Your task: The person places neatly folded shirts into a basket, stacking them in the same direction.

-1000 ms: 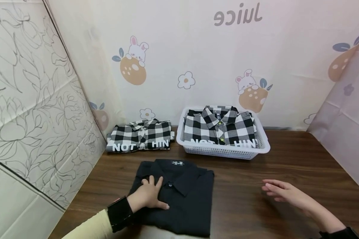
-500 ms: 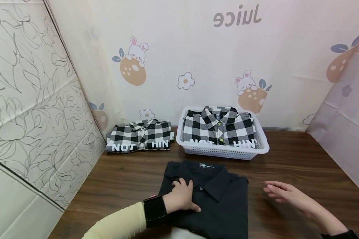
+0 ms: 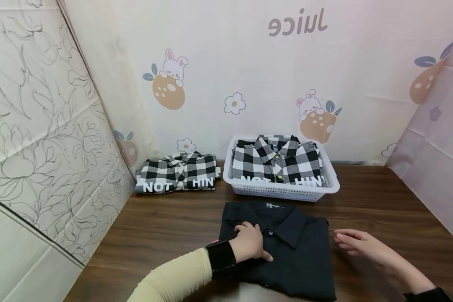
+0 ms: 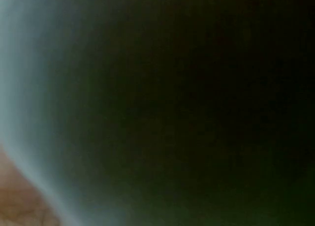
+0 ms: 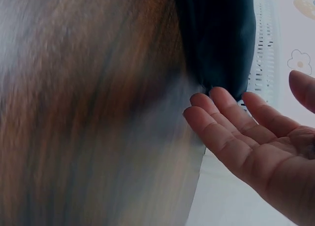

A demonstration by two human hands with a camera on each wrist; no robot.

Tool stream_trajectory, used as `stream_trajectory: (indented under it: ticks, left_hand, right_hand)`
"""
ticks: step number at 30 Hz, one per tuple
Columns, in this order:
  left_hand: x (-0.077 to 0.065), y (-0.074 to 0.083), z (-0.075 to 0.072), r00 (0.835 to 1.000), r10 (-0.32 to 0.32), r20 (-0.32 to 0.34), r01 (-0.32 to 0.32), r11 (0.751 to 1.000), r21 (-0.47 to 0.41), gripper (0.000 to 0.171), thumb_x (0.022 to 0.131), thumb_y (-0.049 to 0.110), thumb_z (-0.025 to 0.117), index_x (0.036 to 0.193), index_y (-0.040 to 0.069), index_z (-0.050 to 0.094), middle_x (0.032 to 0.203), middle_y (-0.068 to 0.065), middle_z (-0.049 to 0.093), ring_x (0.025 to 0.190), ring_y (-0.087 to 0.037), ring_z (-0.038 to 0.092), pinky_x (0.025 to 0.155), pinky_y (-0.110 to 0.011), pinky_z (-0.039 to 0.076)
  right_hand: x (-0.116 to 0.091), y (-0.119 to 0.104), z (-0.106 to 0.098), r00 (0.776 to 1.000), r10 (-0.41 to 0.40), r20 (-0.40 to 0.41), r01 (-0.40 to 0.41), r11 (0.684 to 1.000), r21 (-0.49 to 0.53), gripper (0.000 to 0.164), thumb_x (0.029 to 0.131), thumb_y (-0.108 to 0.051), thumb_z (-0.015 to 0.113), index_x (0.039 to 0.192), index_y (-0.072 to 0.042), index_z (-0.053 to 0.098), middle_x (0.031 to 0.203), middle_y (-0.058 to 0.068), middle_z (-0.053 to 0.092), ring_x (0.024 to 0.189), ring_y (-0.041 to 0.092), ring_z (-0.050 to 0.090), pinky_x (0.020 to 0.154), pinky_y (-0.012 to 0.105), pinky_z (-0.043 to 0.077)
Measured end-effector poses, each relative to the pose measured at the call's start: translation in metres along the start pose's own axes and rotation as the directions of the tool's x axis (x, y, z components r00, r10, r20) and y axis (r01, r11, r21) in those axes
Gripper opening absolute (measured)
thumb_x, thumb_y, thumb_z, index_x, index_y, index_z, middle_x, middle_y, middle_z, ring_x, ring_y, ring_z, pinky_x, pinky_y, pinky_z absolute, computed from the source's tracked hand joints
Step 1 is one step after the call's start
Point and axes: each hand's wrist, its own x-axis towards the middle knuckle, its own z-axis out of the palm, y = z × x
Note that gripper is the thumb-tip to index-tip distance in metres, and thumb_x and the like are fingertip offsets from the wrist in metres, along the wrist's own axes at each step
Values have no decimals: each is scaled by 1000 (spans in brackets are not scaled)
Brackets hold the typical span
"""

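A folded black shirt (image 3: 294,264) lies collar-up on the brown wooden table, just in front of the basket. My left hand (image 3: 250,243) rests on its left part with fingers spread, pressing on the cloth. To the right of the shirt, my right hand (image 3: 366,246) hovers above the table, fingers fairly straight and holding nothing. In the right wrist view, the fingers of that hand (image 5: 266,142) reach towards the shirt's dark edge (image 5: 221,39); a touch cannot be told. The left wrist view is almost wholly dark and blurred.
A white plastic basket (image 3: 279,191) at the back holds a folded checked shirt (image 3: 254,161). Left of it lies another folded checked shirt (image 3: 178,173). Printed curtains (image 3: 234,63) stand behind and at both sides of the table (image 3: 166,222).
The black shirt has slid to the right across the table, with my left hand pressing on it and moving along. My right hand has stayed nearly where it was.
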Motion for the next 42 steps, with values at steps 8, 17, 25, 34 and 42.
stream_trajectory:
  ticks: [8,17,25,34,42]
  left_hand:
    - [13,-78,-9,975,208,-77,-219,845,-488,71,77,57,63,125,5,54,119,-14,58,105,-26,56,87,-36,45]
    - [25,-186,6,992,105,64,14,427,-904,35,89,23,59,110,-4,60,94,-17,66,71,-25,65,63,-36,54]
    - [27,-170,26,955,220,198,158,187,-970,46,88,17,59,123,-11,47,105,-23,63,84,-29,66,71,-39,54]
    - [32,-147,38,957,220,191,149,192,-970,22,84,13,62,97,-5,61,69,-4,57,58,-12,55,60,-29,52]
    - [29,-137,36,957,230,175,114,254,-960,8,81,8,64,83,0,62,63,-1,58,54,-11,53,57,-27,50]
  right_hand:
    - [3,-3,9,998,48,-37,-46,998,47,61,99,-29,39,132,20,25,130,38,37,111,37,53,84,41,49]
    - [2,6,-1,995,93,-27,-87,981,176,67,97,-24,43,128,29,16,117,23,56,99,22,61,82,38,50]
    - [21,5,10,983,182,38,-185,937,296,72,95,-24,46,128,30,11,104,13,61,92,21,61,82,39,50]
    - [33,7,17,973,157,168,-212,898,386,59,95,-22,46,128,22,25,100,7,63,92,20,61,83,39,50]
    - [41,9,24,962,63,265,-177,883,434,27,95,-15,45,113,1,58,100,4,67,93,18,63,83,37,50]
